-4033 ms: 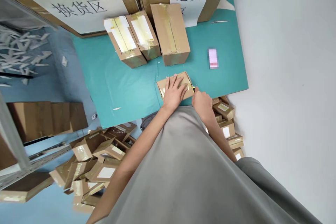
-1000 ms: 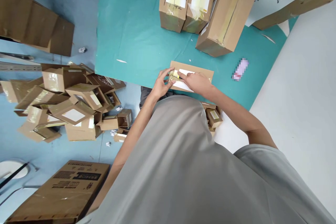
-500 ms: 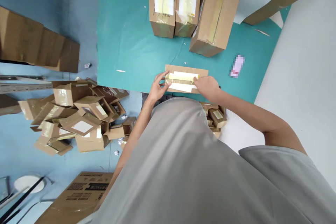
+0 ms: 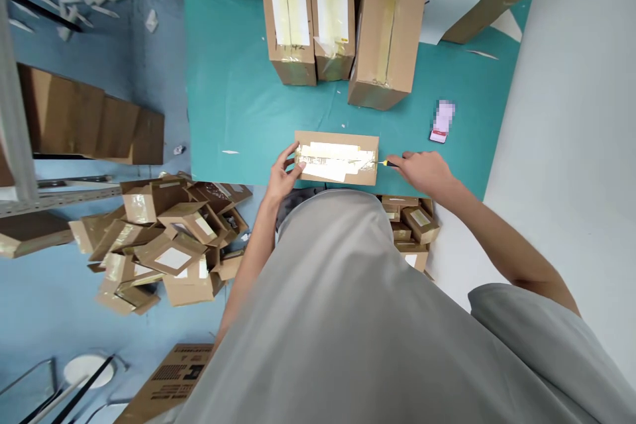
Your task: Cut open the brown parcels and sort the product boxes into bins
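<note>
A small taped cardboard box (image 4: 338,178) lies at the near edge of the green table, with white labels and clear tape along its top. My left hand (image 4: 284,175) grips its left end, thumb on the top and fingers round the corner. Just off the box's right end, my right hand (image 4: 424,171) is closed round a slim knife (image 4: 389,163) with a black and yellow handle. The thin metal tip points left and reaches the tape at that end. Whether the tip is in the tape or only over it, I cannot tell.
Three taped boxes (image 4: 382,36) stand at the back of the green table (image 4: 228,99). A phone (image 4: 442,120) lies to the right, beside the white wall. Opened cartons (image 4: 173,255) are heaped on the floor at left, and smaller boxes (image 4: 417,222) sit below the table edge.
My right hand has drawn back rightward from over the box to beyond its right end, bringing the knife into clear sight. My left hand keeps its grip. The whole view has shifted.
</note>
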The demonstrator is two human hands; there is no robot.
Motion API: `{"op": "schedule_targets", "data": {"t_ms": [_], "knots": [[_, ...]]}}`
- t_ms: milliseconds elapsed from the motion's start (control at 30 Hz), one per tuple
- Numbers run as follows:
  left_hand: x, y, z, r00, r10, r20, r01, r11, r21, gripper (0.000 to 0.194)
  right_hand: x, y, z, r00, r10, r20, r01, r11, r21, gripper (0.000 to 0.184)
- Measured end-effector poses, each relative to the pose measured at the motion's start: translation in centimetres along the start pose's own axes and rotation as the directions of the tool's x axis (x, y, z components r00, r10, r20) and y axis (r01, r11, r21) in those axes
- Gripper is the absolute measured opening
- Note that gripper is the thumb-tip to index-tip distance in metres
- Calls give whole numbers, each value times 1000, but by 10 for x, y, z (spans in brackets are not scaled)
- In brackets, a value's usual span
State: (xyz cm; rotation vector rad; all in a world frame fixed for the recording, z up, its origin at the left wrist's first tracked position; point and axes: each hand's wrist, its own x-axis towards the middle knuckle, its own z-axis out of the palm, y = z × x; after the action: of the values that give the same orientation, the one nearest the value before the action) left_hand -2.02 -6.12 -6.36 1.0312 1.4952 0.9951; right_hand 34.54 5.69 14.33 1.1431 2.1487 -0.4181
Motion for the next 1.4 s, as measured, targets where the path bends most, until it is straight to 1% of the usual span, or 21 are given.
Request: {"op": "schedule_targets", "data": {"t_ms": [67, 100, 167, 233, 300, 333, 400, 500, 567, 667, 733, 800, 867, 933, 1000, 1100, 1167, 1200, 1267, 1333, 1400], "knots": [[-2, -6, -14, 999, -24, -22, 24, 1000, 2, 98, 2, 3, 18, 991, -29, -132, 53, 981, 187, 46], [-2, -9, -21, 999, -37, -39, 37, 999, -1, 99, 7, 3, 30, 978, -1, -209, 68, 947, 315, 47], [-3, -16, -35, 995, -57, -80, 57, 998, -11, 98, 24, -3, 59, 943, 152, -297, 62, 795, 603, 52], [-3, -24, -48, 990, -72, -121, 71, 997, -13, 96, 45, -18, 86, 920, 317, -229, 20, 547, 837, 61], [-3, -31, -60, 985, -78, -155, 80, 997, 4, 92, 63, -41, 103, 922, 369, -120, -1, 312, 950, 68], [-3, -34, -64, 982, -78, -170, 82, 996, 17, 90, 70, -53, 108, 926, 369, -87, 3, 223, 975, 70], [-2, -40, -70, 978, -77, -194, 87, 995, 45, 85, 75, -72, 109, 928, 366, -65, 29, 104, 994, 71], [3, -48, -60, 979, -91, -182, 105, 992, 70, 85, 69, -76, 96, 909, 410, -77, 69, 35, 997, 70], [9, -54, -38, 986, -93, -137, 103, 993, 64, 90, 59, -62, 85, 879, 468, -90, 80, 42, 996, 68], [21, -60, 11, 996, -89, -24, 90, 995, 48, 104, 46, -32, 69, 831, 539, -133, 91, 105, 990, 61], [27, -59, 41, 990, -119, 78, 114, 991, 64, 111, 41, -17, 61, 821, 550, -149, 68, 166, 984, 54], [30, -50, 60, 982, -123, 145, 113, 991, 74, 113, 40, -10, 56, 828, 543, -142, 22, 221, 975, 49], [33, -31, 63, 989, -64, 135, 57, 997, 57, 105, 42, -10, 54, 834, 534, -140, -13, 274, 962, 49], [36, -3, 57, 997, 32, 64, -34, 999, 34, 83, 43, -13, 54, 827, 539, -161, -33, 333, 942, 54], [42, 30, 47, 994, 111, 6, -111, 993, 27, 58, 42, -16, 54, 820, 536, -198, -59, 424, 904, 59], [51, 74, 39, 988, 153, 25, -154, 986, 59, 45, 33, -22, 48, 798, 528, -292, -122, 616, 779, 61], [57, 90, 38, 986, 158, 61, -162, 984, 78, 39, 21, -30, 41, 778, 513, -362, -147, 710, 689, 63], [59, 94, 38, 985, 154, 78, -160, 984, 82, 36, 14, -36, 36, 782, 495, -378, -148, 737, 659, 64], [64, 95, 38, 985, 136, 104, -144, 986, 78, 35, 1, -54, 27, 831, 429, -353, -125, 763, 634, 65], [67, 91, 37, 986, 117, 122, -125, 990, 60, 36, -8, -76, 17, 903, 330, -274, -89, 769, 633, 66], [70, 88, 36, 986, 105, 132, -111, 993, 35, 37, -11, -99, 10, 952, 226, -206, -46, 773, 633, 68]]}}
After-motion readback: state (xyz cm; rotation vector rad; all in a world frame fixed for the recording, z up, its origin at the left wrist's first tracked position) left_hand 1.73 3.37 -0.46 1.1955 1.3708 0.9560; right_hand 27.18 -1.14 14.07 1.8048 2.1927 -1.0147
